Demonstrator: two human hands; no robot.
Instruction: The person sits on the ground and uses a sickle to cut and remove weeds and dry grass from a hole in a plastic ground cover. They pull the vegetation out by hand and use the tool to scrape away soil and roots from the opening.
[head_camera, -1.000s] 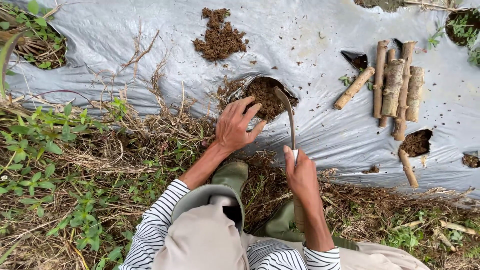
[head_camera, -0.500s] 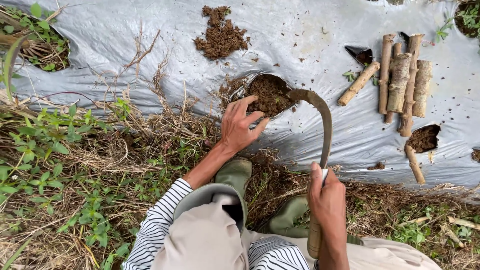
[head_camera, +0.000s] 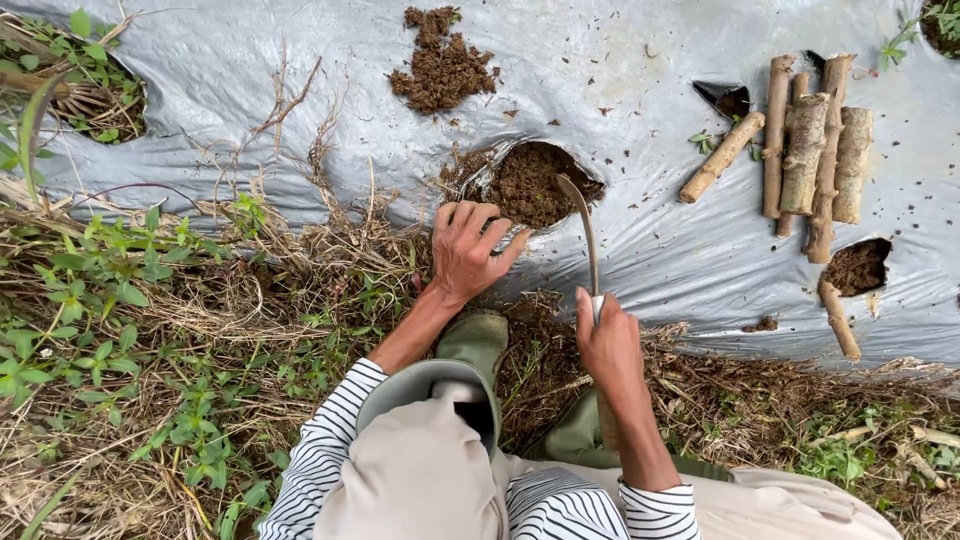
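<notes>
My right hand (head_camera: 607, 348) grips the handle of a curved sickle (head_camera: 582, 228), whose blade points up into a round soil-filled hole (head_camera: 530, 182) cut in the grey plastic mulch sheet (head_camera: 620, 90). My left hand (head_camera: 467, 251) rests with fingers spread on the sheet at the hole's near left edge, holding nothing. A green rubber boot (head_camera: 470, 345) and beige trousers show below my hands.
A heap of loose brown soil (head_camera: 438, 62) lies on the sheet beyond the hole. Several cut wooden stakes (head_camera: 812, 150) lie at the right, near other small holes (head_camera: 855, 265). Dry grass and green weeds (head_camera: 150, 320) cover the ground at the left and front.
The sickle swung from a sideways arc right of the hole back to upright, its tip at the hole. My right hand moved left. My left hand's fingers drew back slightly from the soil.
</notes>
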